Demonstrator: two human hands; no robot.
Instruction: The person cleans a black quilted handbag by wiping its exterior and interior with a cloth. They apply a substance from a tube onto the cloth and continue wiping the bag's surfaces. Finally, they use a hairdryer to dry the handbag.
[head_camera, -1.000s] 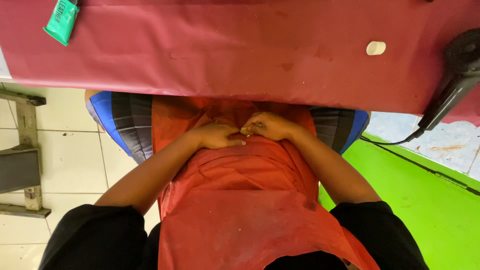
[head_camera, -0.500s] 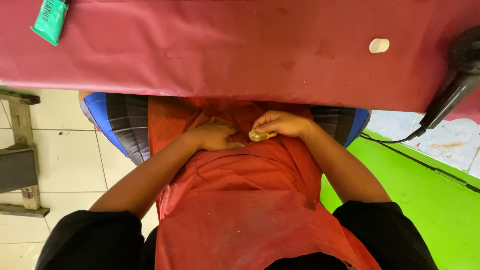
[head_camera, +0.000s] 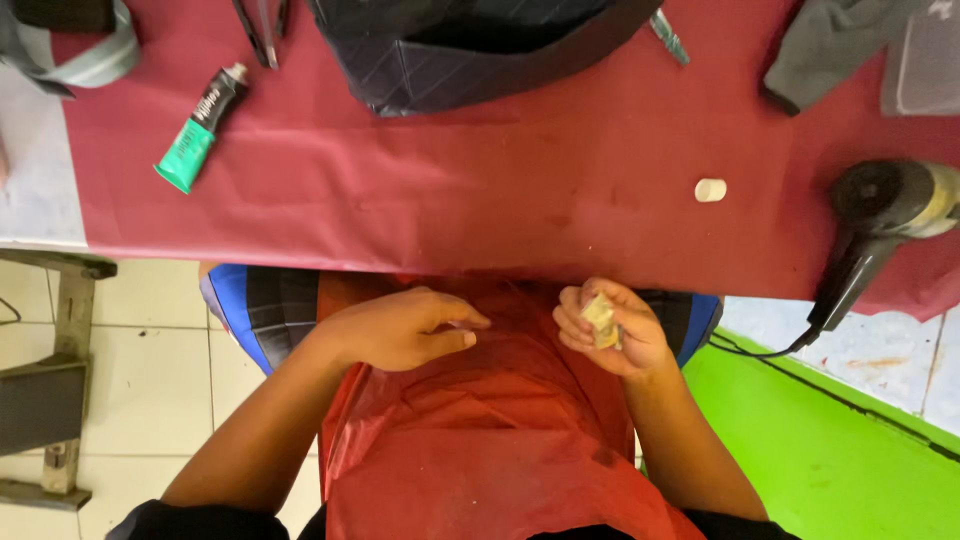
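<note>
Matt maroon cloth over the table, faintly stained. Smooth, slightly glossy red plastic-like apron, creased. Crumpled pale paper-like scrap in the right hand. Glossy green-and-black tube. Matt black plastic hair dryer. Small smooth white cap. Dark pinstriped fabric. Glossy floor tiles.

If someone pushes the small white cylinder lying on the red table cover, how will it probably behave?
The small white cylinder looks short and round, so it would probably roll or skid easily if nudged sideways. It seems tiny beside the hair dryer, so it is likely very light. The red table cover looks smooth, which may offer little grip to stop it.
</note>
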